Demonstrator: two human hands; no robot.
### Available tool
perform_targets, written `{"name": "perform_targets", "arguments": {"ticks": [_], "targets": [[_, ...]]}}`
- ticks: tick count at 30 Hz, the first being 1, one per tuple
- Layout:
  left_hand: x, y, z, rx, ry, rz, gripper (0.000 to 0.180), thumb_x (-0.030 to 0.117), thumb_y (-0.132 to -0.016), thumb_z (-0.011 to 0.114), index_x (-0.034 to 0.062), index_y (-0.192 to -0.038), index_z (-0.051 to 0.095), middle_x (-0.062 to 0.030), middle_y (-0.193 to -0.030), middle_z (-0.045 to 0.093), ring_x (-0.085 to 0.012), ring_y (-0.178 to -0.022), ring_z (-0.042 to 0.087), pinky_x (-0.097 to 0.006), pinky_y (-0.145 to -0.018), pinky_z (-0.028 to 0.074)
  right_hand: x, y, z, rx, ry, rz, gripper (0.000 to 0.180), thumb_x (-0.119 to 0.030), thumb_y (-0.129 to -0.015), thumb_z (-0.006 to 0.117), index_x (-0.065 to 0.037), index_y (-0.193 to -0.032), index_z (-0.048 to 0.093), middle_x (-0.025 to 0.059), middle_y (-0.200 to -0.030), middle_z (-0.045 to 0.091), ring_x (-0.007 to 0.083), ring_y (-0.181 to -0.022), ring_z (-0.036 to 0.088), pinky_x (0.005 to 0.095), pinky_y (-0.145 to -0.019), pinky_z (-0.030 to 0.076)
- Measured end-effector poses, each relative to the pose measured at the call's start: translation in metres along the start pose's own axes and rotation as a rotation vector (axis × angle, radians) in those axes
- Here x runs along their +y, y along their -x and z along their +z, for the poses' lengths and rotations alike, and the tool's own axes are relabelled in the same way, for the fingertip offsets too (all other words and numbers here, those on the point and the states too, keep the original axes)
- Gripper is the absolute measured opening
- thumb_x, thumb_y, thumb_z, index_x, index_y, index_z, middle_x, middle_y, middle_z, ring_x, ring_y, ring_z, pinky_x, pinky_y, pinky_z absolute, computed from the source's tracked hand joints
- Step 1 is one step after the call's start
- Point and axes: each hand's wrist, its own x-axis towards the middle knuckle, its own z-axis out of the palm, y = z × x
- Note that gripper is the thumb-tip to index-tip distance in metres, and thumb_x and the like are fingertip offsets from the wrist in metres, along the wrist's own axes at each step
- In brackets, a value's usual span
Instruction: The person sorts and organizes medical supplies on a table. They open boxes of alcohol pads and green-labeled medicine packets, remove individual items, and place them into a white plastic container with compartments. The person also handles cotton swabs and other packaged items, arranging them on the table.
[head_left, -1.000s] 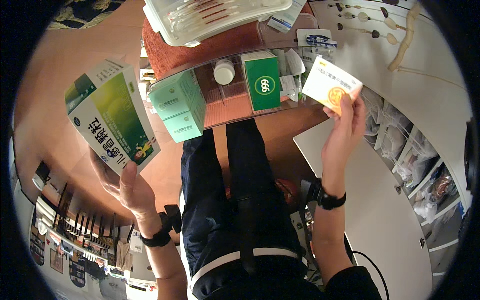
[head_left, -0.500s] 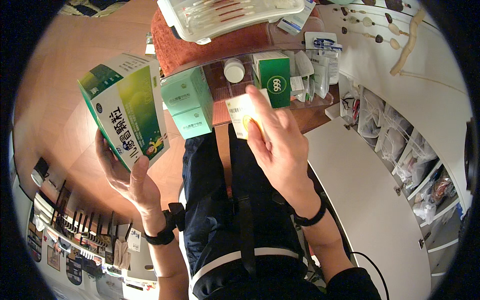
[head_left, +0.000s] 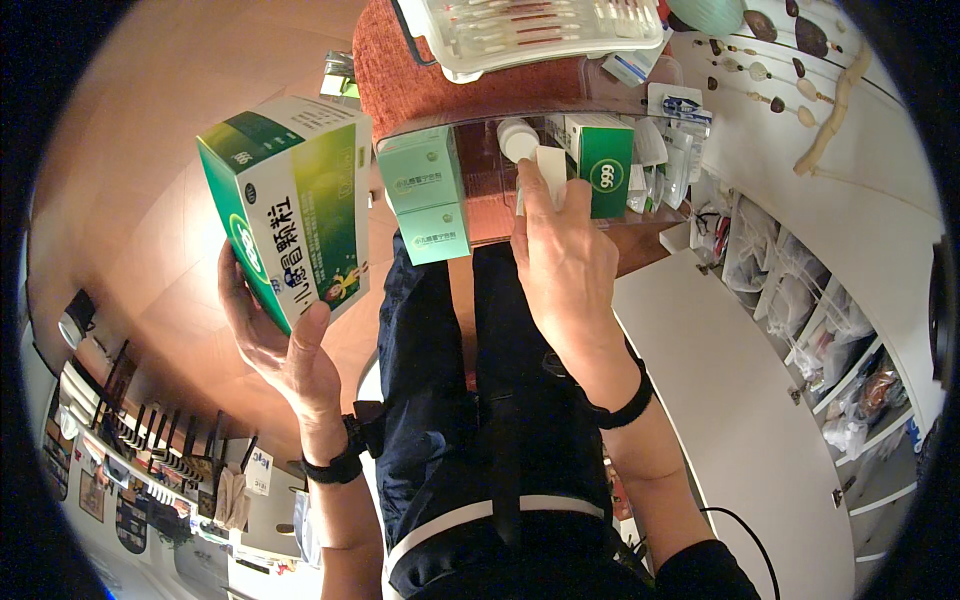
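My left hand (head_left: 280, 355) grips a large green and white medicine box (head_left: 310, 215) by its lower end, the thumb on its front face. The box is tilted, off to the left of the tray. My right hand (head_left: 572, 262) pinches a small white carton (head_left: 550, 163) and reaches over a clear plastic tray (head_left: 482, 205). Part of the carton is hidden behind my fingers. Close by it stand a white bottle (head_left: 517, 140) and an upright green box (head_left: 606, 172). Two mint-green boxes (head_left: 428, 188) sit together at the tray's left end.
Packets (head_left: 677, 170) fill the tray's right end. Beyond it, a lidless-looking container of swabs (head_left: 525, 30) rests on a red upholstered seat (head_left: 388, 75). An open cabinet door (head_left: 715, 400) and shelves with plastic bags (head_left: 785, 265) are on the right. Strings of shells hang near a stick (head_left: 832, 110).
My right hand has lowered the small carton further into the tray, and its printed front has turned out of sight. My left hand keeps its hold. The whole view has shifted a little.
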Motion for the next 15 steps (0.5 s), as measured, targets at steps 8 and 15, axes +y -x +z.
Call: {"name": "perform_targets", "arguments": {"ticks": [8, 15], "targets": [[-0.005, 0.001, -0.009, 0.010, 0.021, -0.014, 0.102, 0.030, -0.069, 0.085, -0.0023, -0.151, 0.034, -0.0147, -0.138, 0.049, -0.0257, -0.127, 0.050, -0.040, -0.108, 0.043, 0.009, 0.002, 0.010, -0.001, -0.036, -0.023, 0.051, -0.001, -0.082, 0.064, -0.010, -0.131, 0.055, 0.0162, -0.096, 0.054, 0.0329, -0.064, 0.068, 0.0407, -0.055, 0.059], [-0.009, 0.002, -0.013, 0.013, 0.016, -0.035, 0.103, 0.031, -0.068, 0.086, -0.0017, -0.151, 0.035, -0.0140, -0.138, 0.049, -0.0255, -0.127, 0.050, -0.040, -0.108, 0.043, 0.018, 0.012, 0.036, -0.067, -0.049, 0.049, 0.054, 0.001, -0.083, 0.068, -0.014, -0.133, 0.058, 0.0221, -0.117, 0.061, 0.0404, -0.090, 0.070, 0.0465, -0.070, 0.061]]}}
